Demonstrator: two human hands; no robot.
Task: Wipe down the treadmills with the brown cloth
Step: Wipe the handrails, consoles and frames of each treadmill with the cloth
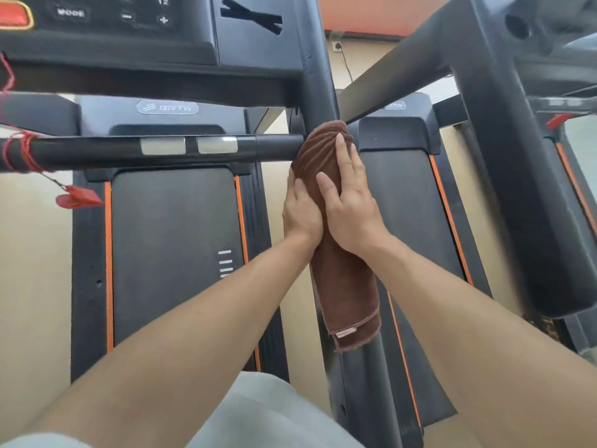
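Two hands are on the brown cloth (336, 253) right now, and it's draped lengthwise over the side handrail of the near treadmill (174, 221), bunched up where the crossbar (161, 150) meets the upright post (318, 76). The right hand (350, 205) lies flat on top, fingers straight and spread, fingertips up at the bunched end by the post. The left hand (303, 211) sits just beside it, touching, fingers bent round the left side of the cloth as if cupping the rail underneath. The loose hemmed end of the cloth hangs below both wrists, back toward the person. As for progress, honestly hard to call: I'd guess it's mid-wipe on this one rail. Nothing shows whether the console (106, 24) above the fingertips, the crossbar off to the left of the fingers, or the belt below has been done. The second treadmill (403, 195), off to the right of the fingers, looks untouched, so I'd say there's plenty left.
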